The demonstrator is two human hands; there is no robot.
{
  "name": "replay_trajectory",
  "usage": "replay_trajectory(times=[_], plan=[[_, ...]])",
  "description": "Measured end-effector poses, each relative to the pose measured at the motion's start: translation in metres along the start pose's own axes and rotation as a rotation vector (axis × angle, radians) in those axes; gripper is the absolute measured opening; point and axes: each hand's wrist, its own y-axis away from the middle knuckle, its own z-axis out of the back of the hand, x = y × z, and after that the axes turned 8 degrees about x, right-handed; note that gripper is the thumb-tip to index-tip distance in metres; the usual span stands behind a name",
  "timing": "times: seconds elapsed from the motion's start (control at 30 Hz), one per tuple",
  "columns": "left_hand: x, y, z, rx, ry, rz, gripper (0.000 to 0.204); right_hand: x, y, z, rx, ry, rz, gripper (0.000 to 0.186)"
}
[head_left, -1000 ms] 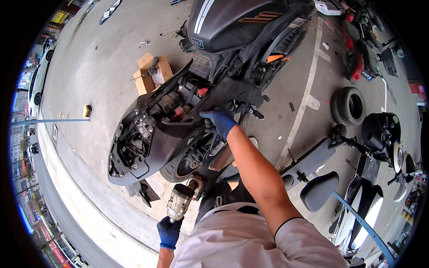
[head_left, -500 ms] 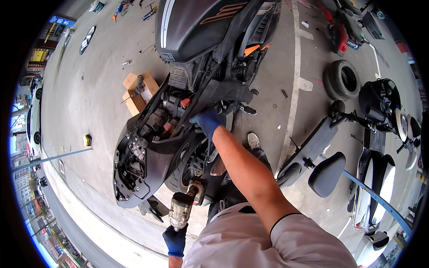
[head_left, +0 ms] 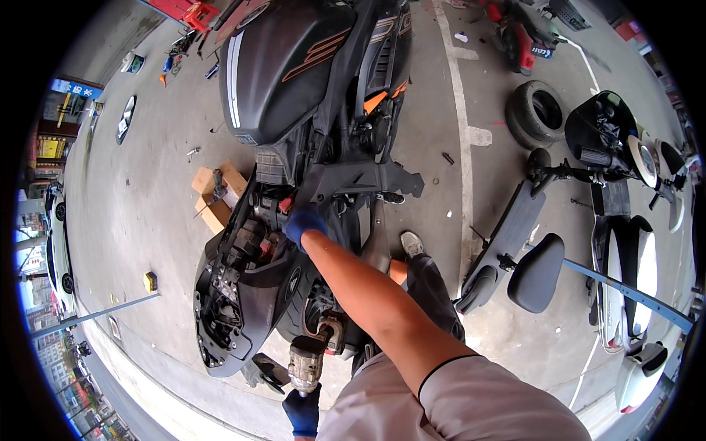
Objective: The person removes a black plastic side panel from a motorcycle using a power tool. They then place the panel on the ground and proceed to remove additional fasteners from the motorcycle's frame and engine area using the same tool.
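Observation:
My left hand, in a blue glove, is closed round the nose end of a worn, pale cordless impact wrench. The tool is beside the rear wheel of a black motorcycle. My right hand, also in a blue glove, reaches across to the bike's uncovered seat area. It is against the inner end of a black plastic side panel, which juts out to the right. The fingers are hidden behind the back of the hand. The tail section lies open, showing wiring and brackets.
An open cardboard box with a part in it stands left of the bike. To the right are a tyre, an electric scooter and a loose seat. Tools lie scattered at the far left; a mirror is nearer.
The view has shifted. My right hand has moved left and inward on the bike, and the side panel now stands out farther to the right. The left hand still holds the impact wrench.

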Motion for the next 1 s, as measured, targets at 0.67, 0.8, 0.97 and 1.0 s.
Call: replay_trajectory(times=[0.67,0.8,0.97,1.0], plan=[[-0.040,0.047,0.019,0.003,0.221,0.050,0.024,-0.036,0.097,-0.003,-0.122,-0.164,0.286,0.071],[-0.033,0.048,0.022,-0.007,0.259,0.028,0.026,-0.073,0.042,-0.018,-0.238,0.011,0.323,0.070],[0.030,0.026,0.013,-0.038,0.172,0.002,0.027,-0.056,0.024,-0.012,-0.136,-0.013,0.309,0.071],[0.052,0.021,0.008,-0.042,0.160,0.006,0.032,-0.054,0.019,-0.014,-0.166,-0.036,0.329,0.070]])
